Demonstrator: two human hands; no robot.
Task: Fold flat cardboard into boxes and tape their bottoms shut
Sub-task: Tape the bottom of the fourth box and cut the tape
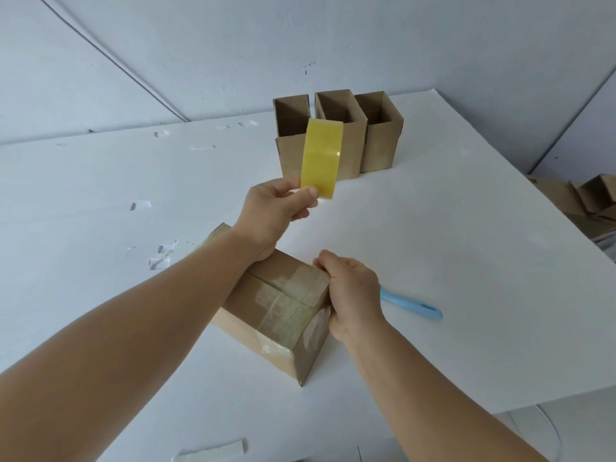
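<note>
A cardboard box lies bottom up on the white table, with clear tape across its closed flaps. My right hand grips the box's right edge, fingers curled over the top corner. My left hand is raised above and beyond the box and pinches a yellow roll of tape by its lower rim, holding it upright in the air. My left forearm crosses over the box's left side and hides part of it.
Three upright open cardboard boxes stand in a row at the back of the table. A light blue cutter lies just right of my right hand. More cardboard is piled beyond the table's right edge. Tape scraps stick to the table's left part.
</note>
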